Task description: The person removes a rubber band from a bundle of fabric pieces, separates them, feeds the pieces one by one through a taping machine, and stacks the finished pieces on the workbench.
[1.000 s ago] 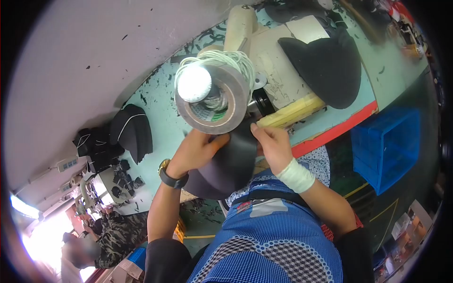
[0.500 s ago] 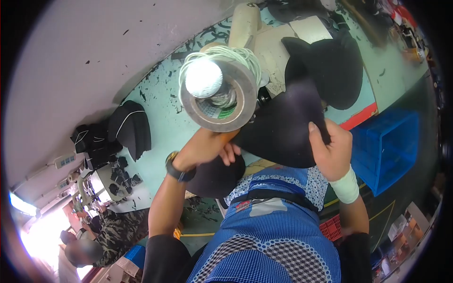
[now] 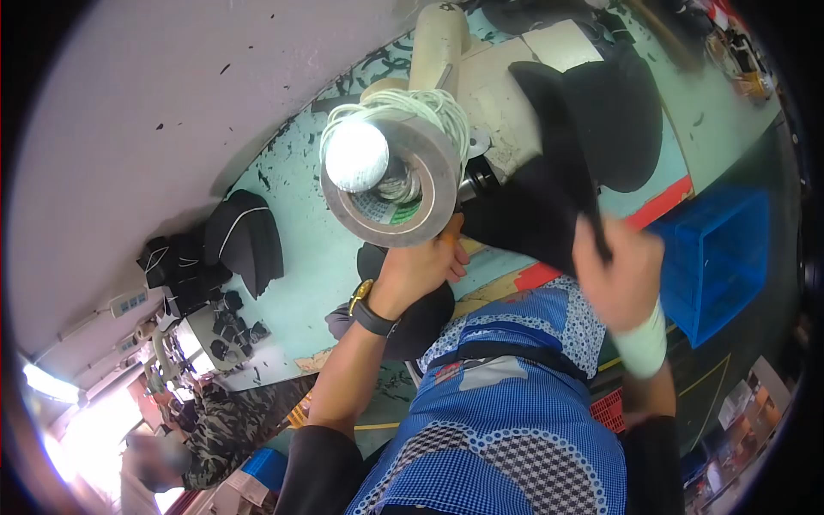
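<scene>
A dark curved foam-like piece (image 3: 536, 210) spans the gap between my hands, in front of the machine. My right hand (image 3: 614, 270), blurred and wrapped at the wrist, grips its right end. My left hand (image 3: 425, 270), with a watch on the wrist, is at its left end; the fingers are curled and partly hidden under the round metal fixture (image 3: 390, 180), so its hold is unclear. More dark pieces (image 3: 416, 322) lie below my left hand at the table edge. A stack of similar dark pieces (image 3: 614, 124) sits on the machine bed's right side.
A cream machine arm (image 3: 438, 51) rises at the back. Green table (image 3: 300, 163) carries black scraps. Dark pieces tied with cord (image 3: 245, 236) stand at the left. A blue crate (image 3: 721, 266) is at the right. A person in camouflage clothing (image 3: 227, 429) is at lower left.
My right hand has moved right, drawing out the dark piece that was bunched near the fixture. My left hand has shifted right and the dark pieces below it show more.
</scene>
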A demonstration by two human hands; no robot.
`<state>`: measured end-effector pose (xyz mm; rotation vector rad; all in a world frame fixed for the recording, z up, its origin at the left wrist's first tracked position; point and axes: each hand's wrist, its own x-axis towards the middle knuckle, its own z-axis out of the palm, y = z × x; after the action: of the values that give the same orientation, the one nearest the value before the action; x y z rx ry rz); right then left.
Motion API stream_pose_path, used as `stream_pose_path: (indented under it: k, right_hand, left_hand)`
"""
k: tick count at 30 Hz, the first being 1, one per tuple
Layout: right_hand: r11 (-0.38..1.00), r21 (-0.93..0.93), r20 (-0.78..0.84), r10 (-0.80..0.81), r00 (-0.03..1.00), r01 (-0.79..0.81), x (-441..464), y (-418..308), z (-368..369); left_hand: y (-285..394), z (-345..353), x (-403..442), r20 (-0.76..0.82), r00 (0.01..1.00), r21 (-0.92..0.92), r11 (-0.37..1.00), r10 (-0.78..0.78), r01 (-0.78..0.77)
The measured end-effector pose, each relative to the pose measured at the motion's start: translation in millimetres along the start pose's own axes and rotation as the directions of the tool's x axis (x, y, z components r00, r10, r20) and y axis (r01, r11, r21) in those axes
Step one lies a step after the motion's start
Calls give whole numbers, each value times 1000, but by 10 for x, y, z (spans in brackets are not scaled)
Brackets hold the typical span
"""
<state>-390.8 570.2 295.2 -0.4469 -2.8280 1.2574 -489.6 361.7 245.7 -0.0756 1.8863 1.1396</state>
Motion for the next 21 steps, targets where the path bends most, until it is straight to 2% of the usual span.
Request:
stream_pose_path:
  k: [2, 3, 4, 5, 6, 7, 8, 9, 10, 11, 12, 13, 15, 16, 17, 19, 20, 21]
  right_hand:
    - [993, 105, 53, -56, 997, 50, -466, 31, 148]
    - [995, 96, 48, -45, 998, 40, -488, -17, 105]
    - [999, -21, -217, -30, 976, 26, -499, -112, 41]
    - [991, -134, -468, -51, 882, -14, -511, -154, -29]
    - [993, -119, -613, -67, 788, -8, -425, -103, -102]
    - [994, -106, -741, -82, 666, 5, -249, -19, -178]
    - [958, -277, -680, -245, 691, 66, -96, 79, -248]
    - [890, -436, -587, -395, 707, 135, 80, 185, -294]
    - [825, -534, -485, -479, 731, 186, 367, 339, -216]
    - [747, -619, -373, -551, 746, 242, 551, 480, -50]
    - [748, -628, -313, -494, 811, 213, 494, 538, 137]
    - [745, -643, -254, -429, 867, 180, 400, 562, 304]
    - [774, -471, -226, -570, 790, 423, 31, 425, 540]
    - [835, -245, -161, -537, 828, 493, -135, 339, 660]
    - [859, -2, -90, -511, 855, 512, -258, 240, 782]
    - [897, 358, -3, -278, 961, 260, -399, 33, 1016]
    - [893, 362, -1, -285, 958, 266, -392, 24, 1006]
    - [900, 404, 93, -218, 971, 163, -354, 20, 971]
  left_hand:
    - [-39, -118, -23, 8, 1000, -22, 1000, -10, 10]
    - [-95, -212, -60, 19, 999, -42, 999, -26, 27]
    - [-149, -295, -110, 33, 998, -63, 997, -44, 46]
    - [-184, -407, -194, 21, 998, -37, 998, -53, 54]
    - [-220, -540, -293, 8, 998, -7, 998, -55, 55]
    - [-347, -657, -358, -86, 996, 192, 981, 1, 15]
    - [-541, -728, -396, -172, 982, 381, 925, 77, -6]
    - [-777, -744, -409, -165, 982, 379, 925, 89, -20]
    - [-1038, -745, -414, -240, 936, 688, 726, 256, -22]
    - [-1180, -724, -459, -251, 866, 900, 434, 433, 44]
    - [-1210, -699, -532, -255, 859, 899, 435, 443, 42]
    - [-1216, -689, -573, -300, 883, 878, 467, 361, 107]
    - [-1225, -645, -619, -378, 911, 817, 522, 165, 245]
    - [-1166, -612, -665, -382, 911, 809, 533, 157, 248]
    - [-1004, -607, -728, -300, 943, 734, 666, 143, 133]
    - [-671, -610, -823, -129, 978, 502, 862, 164, -78]
    - [-554, -564, -807, -139, 977, 501, 863, 163, -73]
    - [-427, -481, -761, 12, 970, 504, 837, 242, -215]
